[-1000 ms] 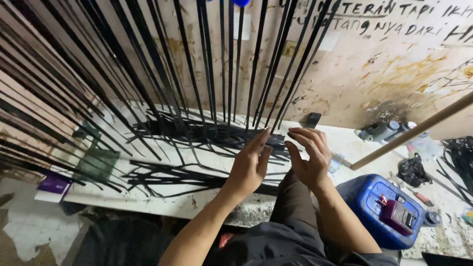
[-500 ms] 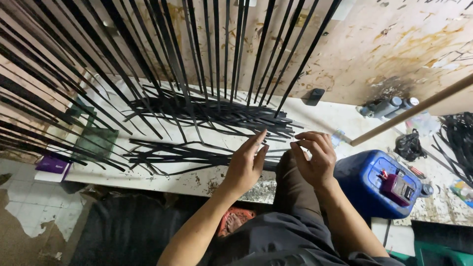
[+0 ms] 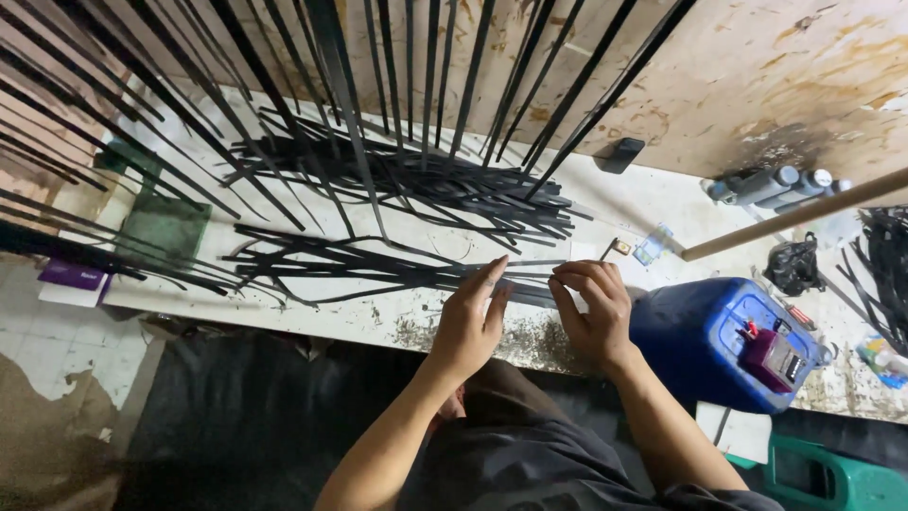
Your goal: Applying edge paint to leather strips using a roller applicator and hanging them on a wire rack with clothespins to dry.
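My left hand and my right hand meet over a white board on the floor. Both pinch the near end of a thin black strip that runs left into a loose bundle of black strips. A second, thicker pile of black strips lies further back. Many long black strips fan up from the board toward the camera, hiding part of the piles. My knee sits below the hands.
A blue plastic jerrycan with a small dark red object on it stands right of my hands. A wooden stick crosses the right side. Grey tubes lie by the stained plywood wall. Green container at left.
The view has shifted so the hands sit lower on the board, near its front edge. Both hands have come down from the back pile to the near bundle, still holding a strip.
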